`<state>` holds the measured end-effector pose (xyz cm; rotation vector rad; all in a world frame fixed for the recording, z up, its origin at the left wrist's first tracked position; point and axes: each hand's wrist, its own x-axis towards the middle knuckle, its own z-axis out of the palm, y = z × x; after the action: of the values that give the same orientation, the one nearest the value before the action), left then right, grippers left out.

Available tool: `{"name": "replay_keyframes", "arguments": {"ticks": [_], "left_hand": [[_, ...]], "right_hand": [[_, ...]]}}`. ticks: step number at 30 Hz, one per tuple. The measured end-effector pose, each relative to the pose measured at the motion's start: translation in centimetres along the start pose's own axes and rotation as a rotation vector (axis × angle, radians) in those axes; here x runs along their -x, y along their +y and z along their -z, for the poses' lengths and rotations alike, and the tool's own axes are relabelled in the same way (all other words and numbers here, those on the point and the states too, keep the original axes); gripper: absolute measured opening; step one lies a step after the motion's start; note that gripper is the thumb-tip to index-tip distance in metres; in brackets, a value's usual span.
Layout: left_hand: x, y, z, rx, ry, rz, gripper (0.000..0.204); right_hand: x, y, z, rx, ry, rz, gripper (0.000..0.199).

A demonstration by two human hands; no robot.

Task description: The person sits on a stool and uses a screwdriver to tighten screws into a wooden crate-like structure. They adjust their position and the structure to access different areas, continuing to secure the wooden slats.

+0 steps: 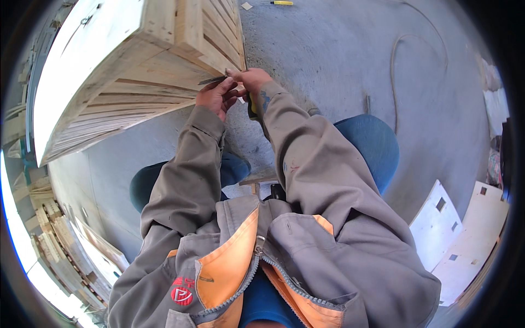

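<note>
Both hands meet at the lower corner of a slatted wooden crate (158, 65), which lies tilted ahead of me on the left. My left hand (216, 98) is closed, its fingers pinched at a thin dark metal strip (212, 80) against the wood. Just right of it, my right hand (252, 81) is closed too, with its thumb near the strip's end. A yellow-and-black handle (252, 107) sticks out below the right palm; the rest of that tool is hidden by the hand.
A yellow-handled tool (281, 3) lies on the grey floor at the far side. A thin hose (394, 71) curves along the right. Pale boards with square holes (437, 213) rest at lower right. Stacked timber (60, 246) is at lower left. My knees (372, 145) flank my arms.
</note>
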<state>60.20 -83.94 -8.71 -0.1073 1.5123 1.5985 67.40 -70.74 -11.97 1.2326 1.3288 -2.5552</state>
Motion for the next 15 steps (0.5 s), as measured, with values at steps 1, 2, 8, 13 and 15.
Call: {"name": "replay_keyframes", "arguments": {"ticks": [1,2,8,13,15], "left_hand": [[-0.1,0.0,-0.4,-0.02,-0.013,-0.009,0.023],[-0.1,-0.2,-0.6,-0.03,0.007,-0.015,0.023],[0.3,-0.5,-2.5,-0.162,0.186,-0.093,0.024],[-1.3,-1.2,-1.7,-0.362,0.264,-0.256,0.026],[-1.6,-1.3,-0.9,-0.479,0.284,-0.318,0.029]], "right_hand": [[-0.1,0.0,0.1,-0.016,0.005,0.0,0.048],[-0.3,0.0,0.2,-0.027,0.006,-0.001,0.047],[0.2,-0.4,0.1,-0.018,0.033,-0.018,0.05],[-0.5,0.1,0.4,-0.001,0.04,-0.032,0.056],[0.6,-0.4,0.3,-0.018,0.052,-0.024,0.058]]}}
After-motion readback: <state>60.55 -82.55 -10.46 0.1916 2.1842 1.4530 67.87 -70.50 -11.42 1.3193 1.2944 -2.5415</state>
